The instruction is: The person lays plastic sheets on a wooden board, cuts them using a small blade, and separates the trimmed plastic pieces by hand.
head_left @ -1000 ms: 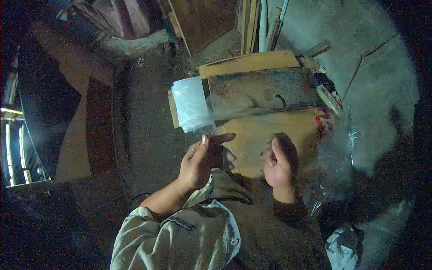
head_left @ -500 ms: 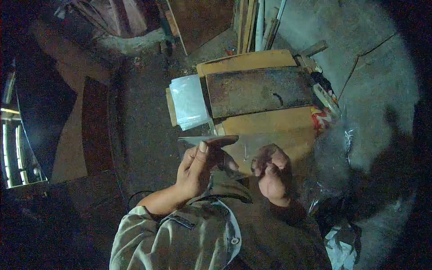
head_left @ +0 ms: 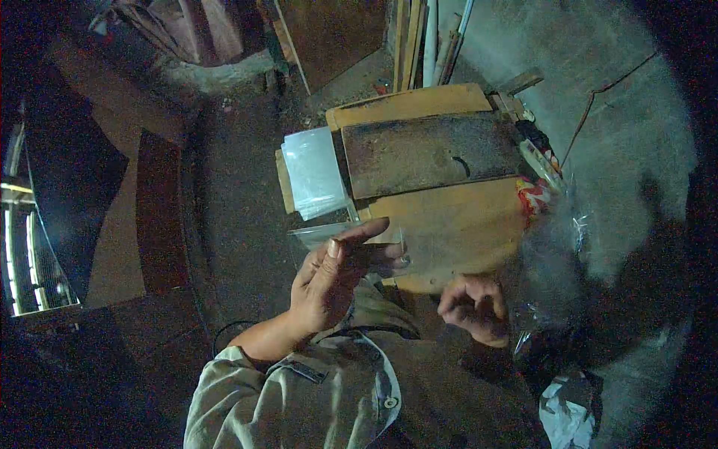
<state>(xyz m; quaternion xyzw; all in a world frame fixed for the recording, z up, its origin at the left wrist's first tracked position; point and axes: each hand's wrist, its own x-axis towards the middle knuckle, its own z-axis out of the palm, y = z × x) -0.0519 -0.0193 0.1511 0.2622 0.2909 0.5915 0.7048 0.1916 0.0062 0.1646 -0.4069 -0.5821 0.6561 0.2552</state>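
Observation:
My left hand [head_left: 329,277] is raised in front of my body, its thumb and fingers pinching a thin clear plastic bag [head_left: 318,233]. The bag's edge shows to the left of the thumb, and small glints appear near the fingertips. Lower and to the right, my right hand [head_left: 475,308] is closed with curled fingers. Whatever it may hold is hidden. Beyond my left hand lies a stack of clear plastic bags [head_left: 314,168] on the left side of a worn wooden bench [head_left: 449,217].
A dark, stained board [head_left: 430,153] lies on the bench. A red and white wrapper [head_left: 535,200] is at its right edge, near crumpled clear plastic [head_left: 580,223]. Wooden sticks [head_left: 411,45] lean behind. White crumpled plastic [head_left: 567,411] sits at lower right.
My right hand has moved right and slightly down, away from my left hand. My left hand has shifted slightly left, still pinching the bag.

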